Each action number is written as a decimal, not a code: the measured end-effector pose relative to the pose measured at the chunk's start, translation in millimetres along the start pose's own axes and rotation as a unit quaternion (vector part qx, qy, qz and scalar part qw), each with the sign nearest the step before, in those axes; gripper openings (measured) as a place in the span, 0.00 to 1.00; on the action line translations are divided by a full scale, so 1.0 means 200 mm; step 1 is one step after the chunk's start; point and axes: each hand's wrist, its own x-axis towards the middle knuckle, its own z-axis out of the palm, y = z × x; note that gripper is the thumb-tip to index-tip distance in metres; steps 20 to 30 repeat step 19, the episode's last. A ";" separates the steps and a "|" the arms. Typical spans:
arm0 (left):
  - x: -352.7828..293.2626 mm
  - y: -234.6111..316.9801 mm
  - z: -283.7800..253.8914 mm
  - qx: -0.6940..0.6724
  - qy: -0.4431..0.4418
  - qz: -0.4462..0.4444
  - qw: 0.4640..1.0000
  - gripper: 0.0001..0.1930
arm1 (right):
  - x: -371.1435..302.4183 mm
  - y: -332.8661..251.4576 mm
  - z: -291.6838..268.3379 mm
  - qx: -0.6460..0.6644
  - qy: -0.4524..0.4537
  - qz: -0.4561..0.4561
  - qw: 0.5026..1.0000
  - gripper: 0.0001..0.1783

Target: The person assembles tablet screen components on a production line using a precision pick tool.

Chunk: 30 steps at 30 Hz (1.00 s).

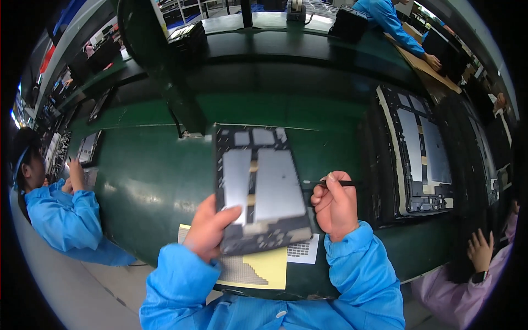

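Note:
An opened tablet housing [280, 184], black-framed with two large silver battery panels, tilts above the green bench. My left hand [208, 226] grips its lower left edge, thumb over the face. To its right, my right hand [336, 206] pinches a slim black pen-like tool [347, 183], possibly tweezers. The tool's thin tip points left towards the housing, apart from my fingers; whether it touches the housing I cannot tell. Beneath the housing lie a yellow-backed sheet of small grey labels [269, 267] and a white sheet with dark labels [309, 254], both partly covered.
Stacked similar housings [412, 137] in black trays stand at the right. A green post [165, 71] rises behind the bench [148, 181]. Co-workers sit at left [63, 214] and right [462, 286]; another person's arm [401, 36] reaches over cardboard at the far right.

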 end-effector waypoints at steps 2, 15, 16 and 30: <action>-0.12 -0.02 -0.13 -0.039 0.018 -0.007 0.999 0.28 | -0.01 -0.01 0.00 0.011 -0.019 -0.007 1.000 0.07; 0.07 0.04 -0.89 -0.127 0.346 0.188 0.910 0.16 | -0.05 0.02 0.03 -0.266 -0.084 -0.066 0.958 0.08; 0.08 0.07 -0.90 -0.128 0.339 0.190 0.913 0.16 | -0.09 0.02 0.04 -0.322 -0.105 -0.115 0.934 0.08; 0.07 0.14 -0.99 0.052 0.393 0.040 0.917 0.26 | -0.27 -0.14 0.08 -0.436 -0.263 -0.187 0.840 0.09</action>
